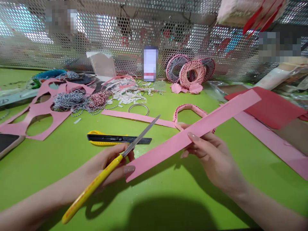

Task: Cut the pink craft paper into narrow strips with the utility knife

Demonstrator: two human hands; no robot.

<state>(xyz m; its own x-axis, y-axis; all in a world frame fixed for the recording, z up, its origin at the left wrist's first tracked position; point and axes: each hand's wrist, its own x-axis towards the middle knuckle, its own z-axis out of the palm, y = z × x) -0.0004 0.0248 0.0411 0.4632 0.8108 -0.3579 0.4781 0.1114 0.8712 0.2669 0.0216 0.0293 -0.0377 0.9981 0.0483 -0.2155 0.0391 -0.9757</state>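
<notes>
My left hand [113, 163] grips long scissors with a yellow handle [96, 183], their narrow steel blades together and pointing up and to the right. My right hand [211, 154] pinches a long strip of pink card [192, 136] that slants across the view, with its lower end near the scissors but not touching them. Below the blades, a yellow-and-black box cutter [101, 138] lies on the green mat [154, 199]. Beyond my right hand stands a loop of pink-wrapped card [190, 110], partly hidden by the strip.
Pink cut-out card [43, 112], blue-white and red-white twine [79, 101], paper scraps [125, 93], and a metal ring [139, 108] lie at the back left. String-wound pink hoops [190, 72] stand before a perforated metal screen [120, 19]. Red card [271, 106] lies at the right.
</notes>
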